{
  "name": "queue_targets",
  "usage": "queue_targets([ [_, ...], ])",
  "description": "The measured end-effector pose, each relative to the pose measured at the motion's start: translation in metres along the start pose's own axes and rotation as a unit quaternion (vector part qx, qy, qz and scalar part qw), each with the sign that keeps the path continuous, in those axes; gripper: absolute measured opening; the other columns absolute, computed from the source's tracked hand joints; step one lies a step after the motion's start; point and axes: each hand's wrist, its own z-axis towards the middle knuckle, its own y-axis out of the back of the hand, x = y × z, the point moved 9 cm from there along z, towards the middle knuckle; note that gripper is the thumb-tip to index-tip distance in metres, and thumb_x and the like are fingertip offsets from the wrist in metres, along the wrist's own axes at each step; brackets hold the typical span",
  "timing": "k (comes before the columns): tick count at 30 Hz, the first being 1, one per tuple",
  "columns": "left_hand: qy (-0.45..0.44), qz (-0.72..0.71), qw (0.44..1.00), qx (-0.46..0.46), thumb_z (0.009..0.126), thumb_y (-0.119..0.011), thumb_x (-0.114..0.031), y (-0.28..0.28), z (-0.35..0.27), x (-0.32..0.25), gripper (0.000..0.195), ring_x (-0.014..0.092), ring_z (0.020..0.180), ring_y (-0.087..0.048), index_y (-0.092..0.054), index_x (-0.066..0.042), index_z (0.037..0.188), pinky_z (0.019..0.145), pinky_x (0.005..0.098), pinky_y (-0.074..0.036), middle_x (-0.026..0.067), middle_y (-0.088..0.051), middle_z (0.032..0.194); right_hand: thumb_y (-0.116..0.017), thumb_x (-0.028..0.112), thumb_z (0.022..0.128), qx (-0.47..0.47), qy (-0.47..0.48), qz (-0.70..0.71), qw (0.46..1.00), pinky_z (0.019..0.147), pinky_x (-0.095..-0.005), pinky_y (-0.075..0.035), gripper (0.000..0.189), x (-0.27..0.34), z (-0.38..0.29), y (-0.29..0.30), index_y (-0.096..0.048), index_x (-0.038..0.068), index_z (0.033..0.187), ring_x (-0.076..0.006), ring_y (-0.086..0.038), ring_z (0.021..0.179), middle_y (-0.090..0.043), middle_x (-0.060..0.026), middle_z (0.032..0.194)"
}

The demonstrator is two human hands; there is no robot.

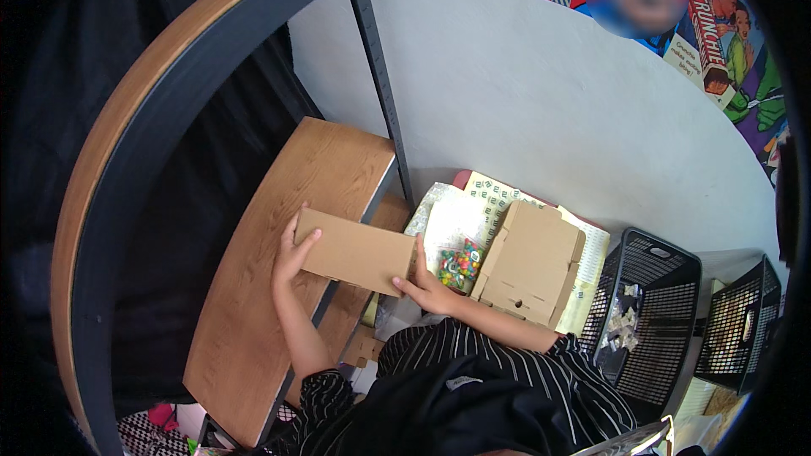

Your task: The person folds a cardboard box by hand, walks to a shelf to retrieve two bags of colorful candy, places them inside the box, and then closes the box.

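A closed brown cardboard box [358,250] is held between both hands, over the edge of a wood-topped shelf [253,304]. My left hand [293,247] grips its left end, thumb on the upper face. At the opposite end my right hand [426,285] holds the near corner, with the thumb on top and fingers along the side. Just right of that hand lie clear bags of colourful round candies [460,263]. Beyond them is a flattened cardboard box blank [532,259] with slots and folded edges, resting on yellow printed paper [491,195].
Two black mesh plastic baskets stand at the right; the nearer basket [671,323] holds small pale pieces [624,323]. A dark metal shelf post [374,57] and a curved-looking upper shelf [190,44] rise at the left. More cardboard [363,347] sits on a lower level.
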Motion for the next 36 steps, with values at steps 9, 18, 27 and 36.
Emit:
queue_targets([
  [9,0.04,0.484,0.867,-0.115,0.084,-0.047,-0.042,0.014,0.047,0.036,0.065,0.029,0.126,-0.027,-0.029,-0.002,0.131,0.101,0.0473,-0.021,0.0191,-0.029,0.135,-0.051,0.015,0.087,-0.019,-0.064,0.171,0.983,0.061,-0.0296,-0.053,0.094,-0.046,0.087,-0.038,0.034,0.02,0.126,-0.0196,-0.058,0.075,-0.035,-0.0253,0.126],
  [18,0.003,0.5,0.861,-0.089,0.082,-0.044,-0.049,-0.009,0.092,0.066,0.072,0.027,0.132,-0.012,-0.021,-0.007,0.136,0.104,0.0507,-0.007,0.0116,-0.015,0.143,-0.06,0.024,0.082,0.009,-0.01,-0.009,1.0,0.078,-0.0323,-0.046,0.094,-0.077,0.071,-0.022,0.018,0.011,0.134,-0.0203,-0.056,0.09,-0.05,-0.0192,0.113],
  [27,-0.228,0.498,0.828,-0.121,0.075,-0.059,-0.019,-0.077,0.053,-0.026,0.054,0.03,0.126,-0.024,-0.04,-0.006,0.123,0.099,0.0553,-0.011,0.0137,-0.032,0.133,-0.067,0.024,0.072,-0.304,-0.159,-0.136,0.929,0.077,-0.0332,-0.049,0.063,-0.165,-0.169,0.081,-0.04,0.003,0.124,-0.0249,-0.057,0.091,-0.054,-0.0152,0.11],
  [36,-0.395,0.132,0.649,0.636,0.073,-0.062,-0.015,-0.394,-0.249,-0.086,0.035,0.025,0.087,-0.053,-0.052,-0.005,0.105,0.077,0.0361,-0.04,0.0101,-0.056,0.094,-0.064,0.02,0.071,-0.741,-0.285,-0.241,0.558,0.073,-0.036,-0.046,0.051,-0.108,-0.47,0.039,-0.047,0.005,0.116,-0.0295,-0.055,0.085,-0.054,-0.0156,0.099],
])
